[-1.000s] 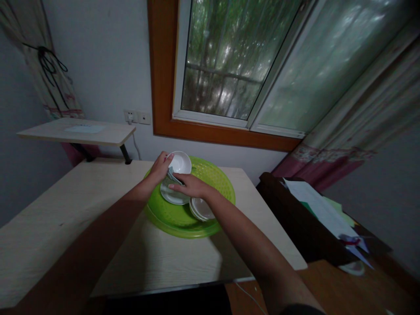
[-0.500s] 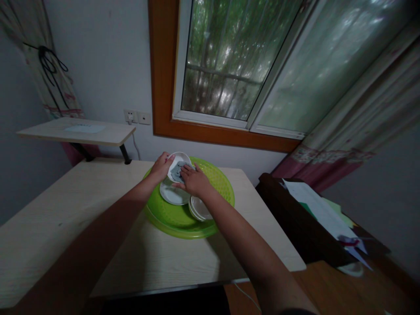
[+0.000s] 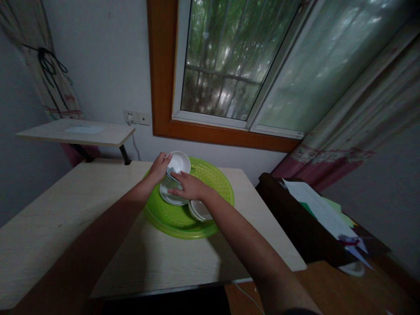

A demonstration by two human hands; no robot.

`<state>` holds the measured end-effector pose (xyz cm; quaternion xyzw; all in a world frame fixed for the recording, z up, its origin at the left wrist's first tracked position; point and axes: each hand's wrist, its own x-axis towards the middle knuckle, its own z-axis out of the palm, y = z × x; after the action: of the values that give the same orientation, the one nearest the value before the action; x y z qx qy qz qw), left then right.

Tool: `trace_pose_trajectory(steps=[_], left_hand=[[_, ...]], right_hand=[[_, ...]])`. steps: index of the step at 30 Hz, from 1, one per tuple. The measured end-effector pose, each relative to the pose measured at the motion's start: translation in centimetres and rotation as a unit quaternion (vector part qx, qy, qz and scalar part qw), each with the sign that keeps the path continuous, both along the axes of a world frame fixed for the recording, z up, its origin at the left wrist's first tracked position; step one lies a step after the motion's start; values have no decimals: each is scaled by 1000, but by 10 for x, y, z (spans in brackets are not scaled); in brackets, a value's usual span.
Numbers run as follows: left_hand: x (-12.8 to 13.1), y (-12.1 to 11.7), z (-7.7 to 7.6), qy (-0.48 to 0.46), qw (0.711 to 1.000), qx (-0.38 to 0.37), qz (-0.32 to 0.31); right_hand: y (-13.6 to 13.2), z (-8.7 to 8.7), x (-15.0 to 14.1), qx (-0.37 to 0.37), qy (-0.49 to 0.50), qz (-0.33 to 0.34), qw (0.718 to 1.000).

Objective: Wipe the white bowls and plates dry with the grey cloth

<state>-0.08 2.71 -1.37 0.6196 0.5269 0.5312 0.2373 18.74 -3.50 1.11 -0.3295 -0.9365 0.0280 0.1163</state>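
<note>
My left hand (image 3: 159, 166) grips the left rim of a small white bowl (image 3: 180, 161), tilted above a round green plastic tray (image 3: 160, 221). At the bowl's lower edge, my right hand (image 3: 189, 186) presses a grey cloth (image 3: 171, 171) against the rim, its thumb apart from the fingers. Most of the cloth is hidden by the fingers. Below the bowl, a white plate (image 3: 168, 197) lies in the tray. A stack of white dishes (image 3: 198, 211) sits to its right, partly covered by my right wrist.
The tray stands on a pale wooden table (image 3: 177, 262). At the back left is a small raised shelf (image 3: 114, 135) with a paper on it. A dark brown piece of furniture (image 3: 278, 210) bearing papers (image 3: 318, 205) is on the right. A window (image 3: 226, 65) is behind.
My right hand and the cloth have slid from inside the bowl down and left to its lower edge, baring the white inside. My left hand keeps its hold on the rim.
</note>
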Motion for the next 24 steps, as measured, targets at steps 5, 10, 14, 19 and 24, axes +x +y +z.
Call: trace_pose_trajectory(steps=[5,10,14,19,24], left_hand=[[0,0,0,-36,999,3,-20],[0,4,-3,-35,999,-5,-6],[1,3,-3,-36,999,-13,-11],[2,1,-2,-29,999,-11,-35],[2,3,-4,-31,999,-15,-35]], right_hand=[[-2,5,1,-35,29,-5,999],[3,4,1,22,-17,-23,999],[5,4,3,66,-37,-53,996],[6,4,6,124,-34,-85,988],[8,-1,7,161,-30,-98,982]])
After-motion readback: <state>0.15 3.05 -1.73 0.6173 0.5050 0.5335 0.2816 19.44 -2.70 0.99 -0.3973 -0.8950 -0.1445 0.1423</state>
